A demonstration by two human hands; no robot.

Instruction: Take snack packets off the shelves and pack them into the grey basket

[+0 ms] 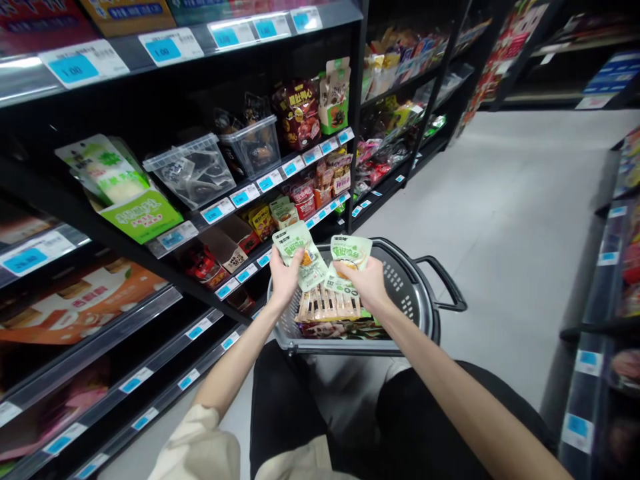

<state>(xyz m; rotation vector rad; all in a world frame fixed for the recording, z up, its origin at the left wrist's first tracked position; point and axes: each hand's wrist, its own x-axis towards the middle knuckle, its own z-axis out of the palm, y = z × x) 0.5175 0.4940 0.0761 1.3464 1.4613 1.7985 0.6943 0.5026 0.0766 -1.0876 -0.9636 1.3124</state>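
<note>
Above the basket point(400, 280), the person's left hand point(285, 275) is nearly closed, its thumb pinning a pale green pouch point(313, 265); the right hand point(371, 283) likewise pinches a second pouch point(353, 248) (much like the first); packets point(330, 305) lie inside the basket; a snack rack point(356, 77) stands along the basket's left.

the left hand point(285, 277) and right hand point(369, 283) each hold a green packet point(310, 267), and these block the middle of the basket point(399, 279). a hand could slip down by the basket's right side, where the little holes show. snack packs point(330, 307) fill the near part. the black handle point(453, 287) sticks out to the right, but past it the floor point(505, 220) has lots of room. shelves point(357, 87) block the left. two clear tubs point(190, 173) stand at a shelf's front, in a hand's way.
</note>
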